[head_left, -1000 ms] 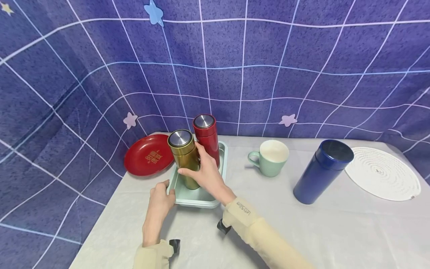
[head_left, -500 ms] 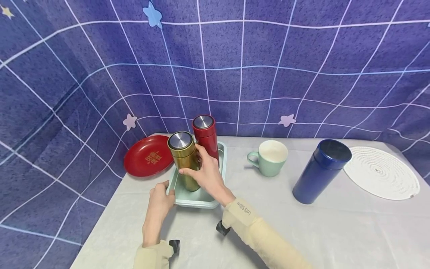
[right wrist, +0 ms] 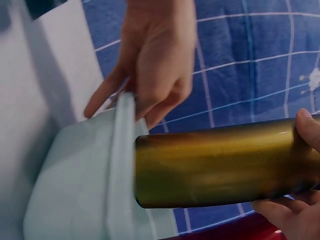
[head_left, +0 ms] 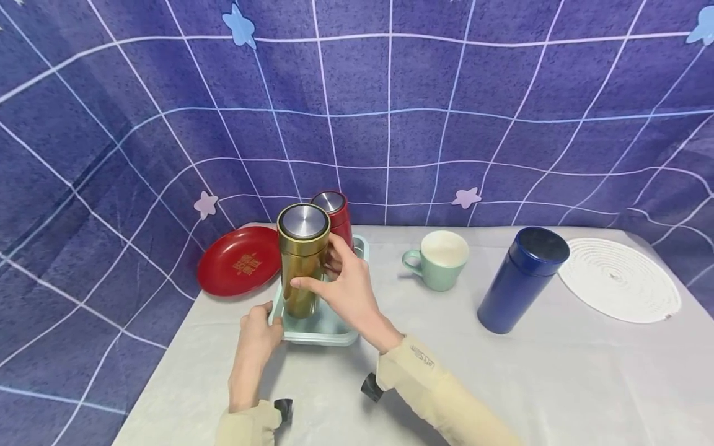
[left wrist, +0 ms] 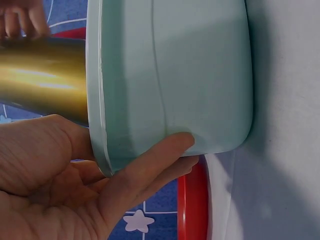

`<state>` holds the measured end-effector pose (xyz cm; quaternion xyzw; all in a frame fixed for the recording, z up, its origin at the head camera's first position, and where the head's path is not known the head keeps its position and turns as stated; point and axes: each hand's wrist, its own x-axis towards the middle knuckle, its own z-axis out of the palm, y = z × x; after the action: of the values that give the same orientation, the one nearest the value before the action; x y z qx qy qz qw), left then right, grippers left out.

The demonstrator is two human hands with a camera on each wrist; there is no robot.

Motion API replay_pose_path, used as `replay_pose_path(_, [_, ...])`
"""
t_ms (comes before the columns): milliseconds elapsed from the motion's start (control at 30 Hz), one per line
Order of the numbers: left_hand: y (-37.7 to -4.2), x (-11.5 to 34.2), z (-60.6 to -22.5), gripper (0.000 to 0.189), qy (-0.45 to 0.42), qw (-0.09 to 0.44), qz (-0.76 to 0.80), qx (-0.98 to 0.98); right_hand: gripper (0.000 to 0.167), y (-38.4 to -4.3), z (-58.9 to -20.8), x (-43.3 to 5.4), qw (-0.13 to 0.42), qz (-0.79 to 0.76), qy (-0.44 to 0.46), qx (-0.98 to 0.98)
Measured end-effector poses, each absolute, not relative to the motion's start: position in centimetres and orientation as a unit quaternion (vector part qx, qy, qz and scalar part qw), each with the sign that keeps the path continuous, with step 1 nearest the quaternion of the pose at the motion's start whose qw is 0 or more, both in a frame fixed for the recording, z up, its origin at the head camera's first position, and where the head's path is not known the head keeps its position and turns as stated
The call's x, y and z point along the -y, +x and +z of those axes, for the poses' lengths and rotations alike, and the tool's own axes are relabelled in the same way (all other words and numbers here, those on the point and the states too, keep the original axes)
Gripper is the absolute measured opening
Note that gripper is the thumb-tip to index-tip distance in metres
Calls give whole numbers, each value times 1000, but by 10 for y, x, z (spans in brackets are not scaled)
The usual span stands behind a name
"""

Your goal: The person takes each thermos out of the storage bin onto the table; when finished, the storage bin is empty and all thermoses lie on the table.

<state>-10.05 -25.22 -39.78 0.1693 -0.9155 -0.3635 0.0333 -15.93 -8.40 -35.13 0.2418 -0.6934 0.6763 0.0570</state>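
A gold thermos bottle (head_left: 304, 266) with a silver-topped lid stands upright over a light green plastic bin (head_left: 320, 339). My right hand (head_left: 348, 285) grips its side, thumb in front and fingers behind. In the right wrist view, the bottle's base shows at about the height of the bin's rim, clear of the floor. My left hand (head_left: 256, 334) holds the bin's near left corner; the left wrist view shows fingers (left wrist: 155, 162) along the outer wall and the thumb at the rim. Behind the gold bottle, a red thermos bottle (head_left: 340, 223) stands in the bin, partly hidden.
Left of the bin lies a red plate (head_left: 223, 260) with gold characters. To the right stand a pale green mug (head_left: 443, 266) and a dark blue tumbler (head_left: 515, 291). A white round woven mat (head_left: 613, 279) lies at far right. A blue patterned cloth (head_left: 357, 142) hangs behind the table.
My right hand has lifted the gold thermos bottle and shifted it a little left, so it covers more of the red one. The left hand keeps its hold on the bin. The head view has turned slightly right.
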Motion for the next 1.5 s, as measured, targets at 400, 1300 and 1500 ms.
replay_pose_path(400, [-98,260,-394,42,170,29,-347,922,61,-141,-321,61,67,713,249,652])
replay_pose_path(1300, [-101,252,-396,45,175,11,-369,913,64,-132,-316,-35,124,696,182,683])
replay_pose_path(1500, [-103,249,-397,45,173,7,-374,911,65,-132,-323,-52,132,686,149,700])
